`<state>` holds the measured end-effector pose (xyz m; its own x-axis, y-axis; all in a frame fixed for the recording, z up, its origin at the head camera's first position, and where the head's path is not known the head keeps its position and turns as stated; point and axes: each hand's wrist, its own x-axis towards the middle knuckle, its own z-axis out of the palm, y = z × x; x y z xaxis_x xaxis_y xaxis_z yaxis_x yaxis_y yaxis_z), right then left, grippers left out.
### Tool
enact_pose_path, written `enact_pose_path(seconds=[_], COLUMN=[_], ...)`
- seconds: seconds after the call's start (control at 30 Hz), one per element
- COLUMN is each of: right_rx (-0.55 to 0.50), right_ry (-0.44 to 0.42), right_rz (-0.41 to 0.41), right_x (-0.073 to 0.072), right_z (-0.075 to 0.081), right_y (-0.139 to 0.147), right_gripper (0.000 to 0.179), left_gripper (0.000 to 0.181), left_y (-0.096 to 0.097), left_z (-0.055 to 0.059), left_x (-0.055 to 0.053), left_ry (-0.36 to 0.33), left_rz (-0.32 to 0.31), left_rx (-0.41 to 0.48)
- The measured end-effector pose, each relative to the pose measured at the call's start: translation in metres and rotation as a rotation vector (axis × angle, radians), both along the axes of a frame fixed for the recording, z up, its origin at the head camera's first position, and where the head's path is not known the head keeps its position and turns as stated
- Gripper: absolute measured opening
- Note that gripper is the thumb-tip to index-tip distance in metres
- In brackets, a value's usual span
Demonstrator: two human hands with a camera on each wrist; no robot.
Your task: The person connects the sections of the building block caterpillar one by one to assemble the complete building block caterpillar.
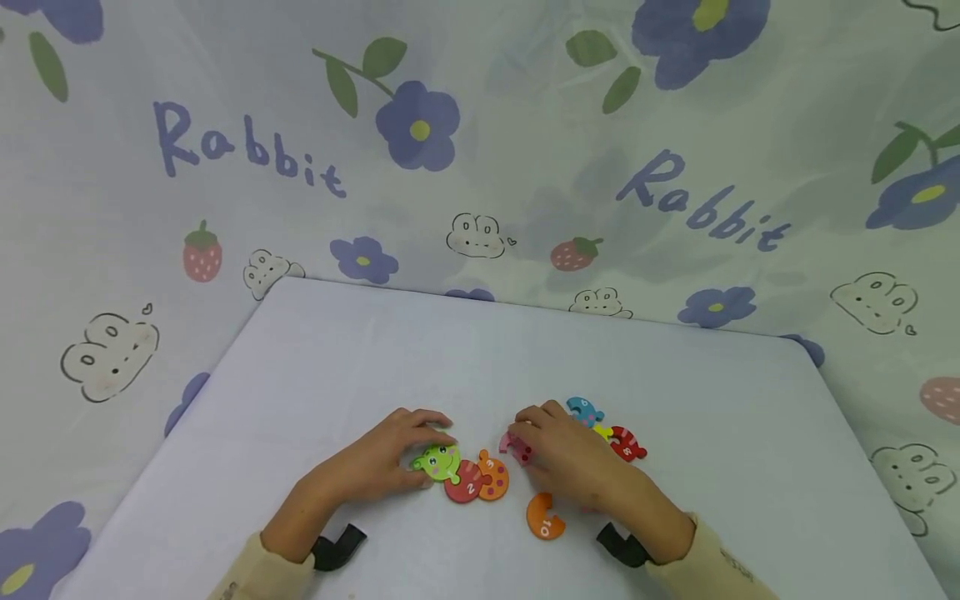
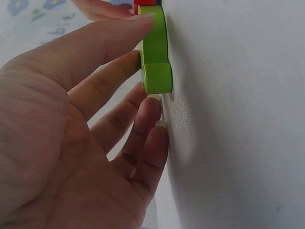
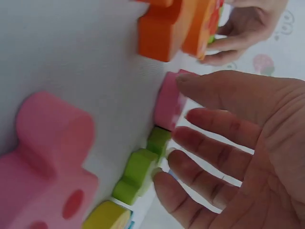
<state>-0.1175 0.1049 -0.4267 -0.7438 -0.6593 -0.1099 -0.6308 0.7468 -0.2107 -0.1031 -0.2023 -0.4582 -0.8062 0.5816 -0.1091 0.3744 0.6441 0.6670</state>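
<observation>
My left hand (image 1: 382, 458) holds a green caterpillar-head puzzle piece (image 1: 437, 463) by its edges, thumb on one side and fingertips on the other; the left wrist view shows it upright on its thin side. Joined to the head are a red piece (image 1: 463, 483) numbered 2 and an orange piece (image 1: 492, 477) numbered 3. My right hand (image 1: 566, 454) pinches a pink piece (image 3: 168, 102) between thumb and fingers, just right of that row. In the right wrist view, a green piece (image 3: 138, 174) lies beside its fingertips. The hand hides part of the pink piece from above.
An orange piece (image 1: 544, 517) numbered 10 lies in front of the right hand. Behind it are a blue piece (image 1: 584, 411), a yellow piece (image 1: 602, 432) and a red piece (image 1: 627, 444). Another pink piece (image 3: 52, 143) lies near the right wrist. Everything rests on a white table (image 1: 450, 358).
</observation>
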Motion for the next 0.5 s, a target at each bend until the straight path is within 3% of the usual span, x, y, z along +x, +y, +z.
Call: enact_pose_path(seconds=[0.17, 0.5], right_rx=[0.027, 0.054], right_ry=[0.04, 0.042], right_rz=[-0.004, -0.038], right_x=[-0.0036, -0.0065], right_z=[-0.0051, -0.009], right_y=[-0.0014, -0.0076], right_gripper=[0.044, 0.05], left_gripper=[0.051, 0.051], left_y=[-0.0002, -0.0013], left_z=[0.0005, -0.0012], left_x=[0.0014, 0.0017], left_ry=[0.006, 0.012], left_rz=[-0.002, -0.004], left_rx=[0.003, -0.006])
